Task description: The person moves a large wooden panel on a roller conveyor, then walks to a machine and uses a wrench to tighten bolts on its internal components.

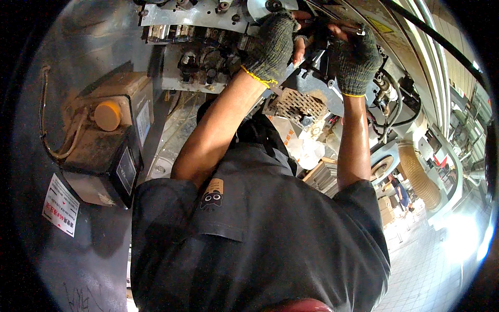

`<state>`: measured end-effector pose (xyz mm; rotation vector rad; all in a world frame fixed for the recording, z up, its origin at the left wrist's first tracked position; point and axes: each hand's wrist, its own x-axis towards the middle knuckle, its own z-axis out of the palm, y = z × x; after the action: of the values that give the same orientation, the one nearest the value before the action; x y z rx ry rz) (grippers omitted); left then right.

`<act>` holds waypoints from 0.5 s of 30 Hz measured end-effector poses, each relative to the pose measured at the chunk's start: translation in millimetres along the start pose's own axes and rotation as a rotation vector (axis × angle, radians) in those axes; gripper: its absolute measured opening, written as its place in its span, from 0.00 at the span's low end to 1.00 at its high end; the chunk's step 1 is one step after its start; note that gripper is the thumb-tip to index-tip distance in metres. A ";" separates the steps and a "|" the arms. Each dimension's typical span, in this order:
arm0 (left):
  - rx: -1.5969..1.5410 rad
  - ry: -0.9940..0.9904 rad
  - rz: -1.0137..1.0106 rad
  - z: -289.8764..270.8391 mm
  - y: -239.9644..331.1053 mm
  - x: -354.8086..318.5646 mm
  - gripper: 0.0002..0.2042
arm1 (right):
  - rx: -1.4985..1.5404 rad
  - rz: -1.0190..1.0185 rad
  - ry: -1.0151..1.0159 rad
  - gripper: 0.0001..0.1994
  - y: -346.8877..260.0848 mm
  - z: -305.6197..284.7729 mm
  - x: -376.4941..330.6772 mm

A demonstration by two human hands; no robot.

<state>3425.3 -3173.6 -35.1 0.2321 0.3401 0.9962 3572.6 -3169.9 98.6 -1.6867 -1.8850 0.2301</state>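
Both of my hands are raised to a machine at the top of the view, in dark grey knit gloves with yellow cuffs and bare fingertips. My left hand (pixel 273 49) is curled beside a round metal disc (pixel 260 7); its fingers close on something I cannot make out. To its right, my right hand (pixel 356 60) is bent with fingers closed, next to a small shiny metal end (pixel 360 32); what it grips is mostly hidden. Between the hands are dark machine parts and a thin metal rod (pixel 320 56). Below lies a perforated, dusty metal plate (pixel 299 106).
At left, a dusty box-shaped tank (pixel 99 151) with an orange cap (pixel 107 115) is fixed to a grey panel. Cables and fittings (pixel 387 91) crowd the right side. Further right are a ribbed hose (pixel 416 174) and another person (pixel 400 192) in the distance.
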 end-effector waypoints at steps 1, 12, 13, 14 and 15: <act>-0.009 -0.005 0.008 -1.5 -1.9 1.9 0.20 | -0.102 -0.030 -0.032 0.08 -1.3 -2.6 1.2; -0.066 -0.204 0.056 -56.2 -54.0 25.2 0.21 | -0.217 -0.209 -0.118 0.14 15.0 -5.4 2.6; 0.051 -0.184 0.049 -54.6 -49.6 22.5 0.21 | -0.161 -0.148 -0.129 0.14 19.1 -2.6 0.0; 0.165 -0.172 0.035 -45.8 -43.1 17.9 0.22 | -0.146 -0.138 -0.108 0.13 22.2 -3.4 -4.5; 0.279 -0.160 0.024 -37.4 -35.5 12.9 0.24 | -0.129 -0.129 -0.087 0.12 25.1 -3.7 -8.7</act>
<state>3445.0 -3179.9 -84.1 0.5666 0.3304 0.9453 3596.0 -3174.6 86.4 -1.6540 -2.1042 0.1353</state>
